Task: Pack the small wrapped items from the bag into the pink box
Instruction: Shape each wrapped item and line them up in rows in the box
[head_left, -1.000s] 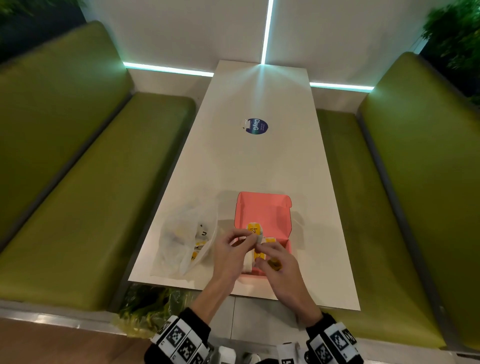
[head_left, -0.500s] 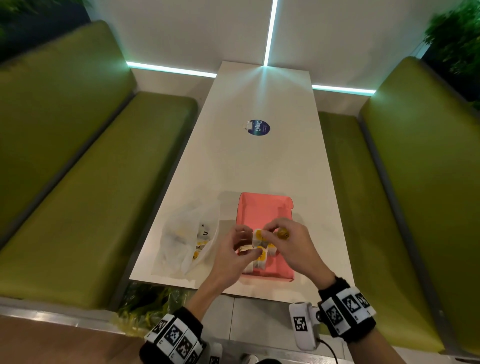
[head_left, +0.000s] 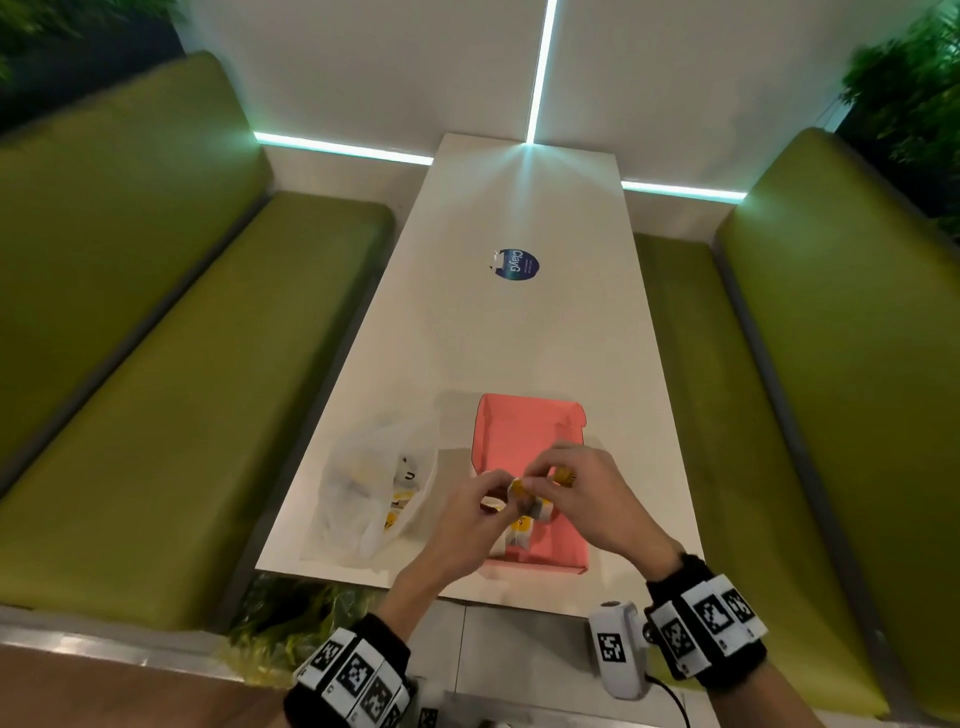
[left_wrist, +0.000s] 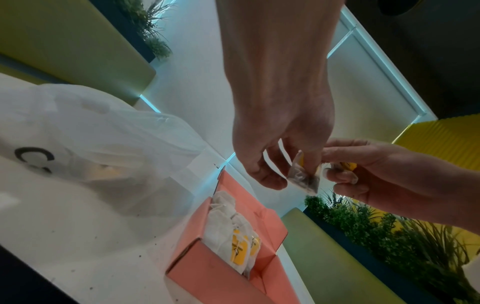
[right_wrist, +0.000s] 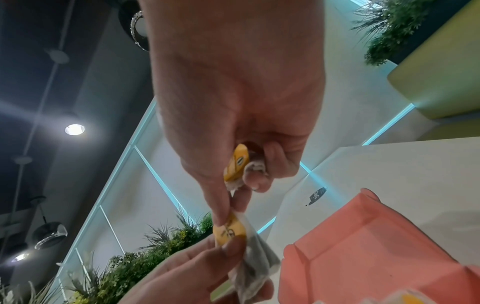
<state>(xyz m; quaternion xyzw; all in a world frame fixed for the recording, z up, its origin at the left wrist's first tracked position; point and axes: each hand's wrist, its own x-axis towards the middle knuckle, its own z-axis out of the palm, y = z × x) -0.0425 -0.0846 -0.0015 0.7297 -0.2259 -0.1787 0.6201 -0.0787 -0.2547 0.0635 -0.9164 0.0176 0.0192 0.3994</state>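
Observation:
The open pink box (head_left: 524, 441) lies on the white table near its front edge, with several white wrapped items with yellow tags (left_wrist: 233, 234) in its near left part. Above it my left hand (head_left: 501, 501) and right hand (head_left: 540, 480) meet. Between them they pinch one small wrapped item (left_wrist: 303, 178): the left hand (left_wrist: 283, 176) holds its pouch, and the right thumb and forefinger (right_wrist: 223, 218) pinch its yellow tag (right_wrist: 230, 228). The right hand's curled fingers keep a second wrapped item (right_wrist: 236, 162). The translucent plastic bag (head_left: 371, 493) lies left of the box with more items inside.
Green bench seats (head_left: 182, 389) run along both sides of the long table (head_left: 519, 338). A round blue sticker (head_left: 515, 265) sits at mid-table. Green plants (head_left: 291, 618) show below the table's front edge.
My right hand has moved from the box's near edge up and right over the box. Both hands now hold the item a little farther from me.

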